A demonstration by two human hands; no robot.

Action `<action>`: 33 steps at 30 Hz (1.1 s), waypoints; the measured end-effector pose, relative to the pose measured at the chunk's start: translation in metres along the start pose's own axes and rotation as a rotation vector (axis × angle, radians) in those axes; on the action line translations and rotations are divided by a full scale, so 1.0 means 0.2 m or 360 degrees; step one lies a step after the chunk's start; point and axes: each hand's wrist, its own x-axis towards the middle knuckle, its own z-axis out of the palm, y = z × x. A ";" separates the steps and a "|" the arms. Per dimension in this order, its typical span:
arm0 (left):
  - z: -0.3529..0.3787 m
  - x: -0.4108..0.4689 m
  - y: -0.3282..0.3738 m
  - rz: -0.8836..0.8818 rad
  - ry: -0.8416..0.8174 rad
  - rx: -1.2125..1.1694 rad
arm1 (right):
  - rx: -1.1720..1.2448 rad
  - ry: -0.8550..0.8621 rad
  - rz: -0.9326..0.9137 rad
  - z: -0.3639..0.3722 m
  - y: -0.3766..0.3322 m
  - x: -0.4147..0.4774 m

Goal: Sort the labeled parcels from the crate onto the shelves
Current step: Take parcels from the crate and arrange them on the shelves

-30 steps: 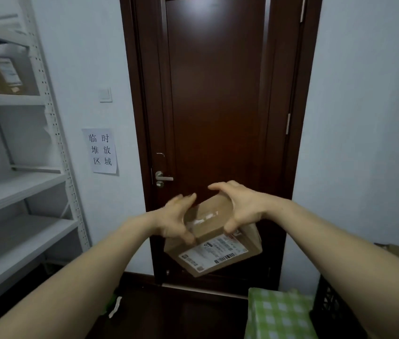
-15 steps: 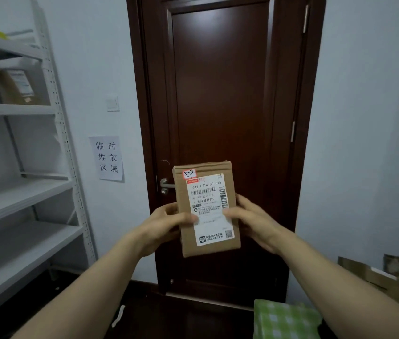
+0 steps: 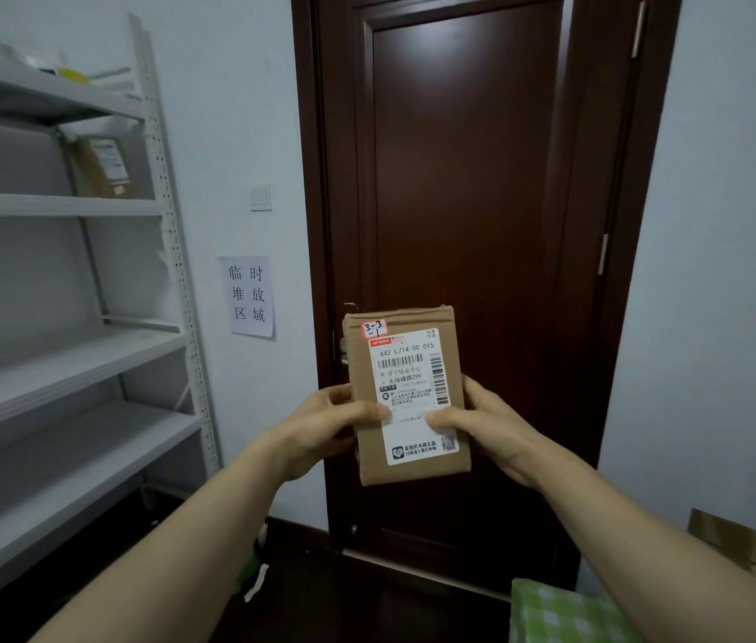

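A small brown cardboard parcel [image 3: 362, 438] is held upright in front of the dark door, its white shipping label facing me. A red-edged sticker at its top left reads "3-3-1". My left hand [image 3: 320, 426] grips its left edge with the thumb on the label. My right hand [image 3: 483, 422] grips the right edge, thumb also on the label. The white metal shelves [image 3: 65, 364] stand at the left with several bare boards. Another brown labeled parcel [image 3: 105, 167] stands on an upper shelf.
A dark wooden door [image 3: 469, 178] fills the middle. A paper sign [image 3: 247, 295] and a light switch [image 3: 260, 196] hang on the wall beside it. A green checked item [image 3: 561, 614] lies at the bottom right, with flattened cardboard [image 3: 747, 545] behind it.
The parcel was turned from tilted flat with my hands on top to upright with its label facing me. It has been held nearly still for the last half second, and my view has shifted a little.
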 end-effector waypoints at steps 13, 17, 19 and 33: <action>-0.22 -0.22 -0.01 -0.0032 0.0207 0.0061 | 0.0134 -0.0290 -0.0022 0.22 -0.01 0.08; -0.33 -0.35 -0.01 -0.0031 0.0310 -0.0011 | 0.0281 -0.0550 0.0011 0.37 -0.03 0.14; -0.40 -0.44 -0.01 -0.0012 0.0390 -0.0042 | 0.0325 -0.0643 0.0027 0.48 -0.04 0.17; -1.28 -1.19 -0.03 0.0149 0.1209 0.0018 | 0.0534 -0.0952 -0.0071 1.71 -0.26 0.28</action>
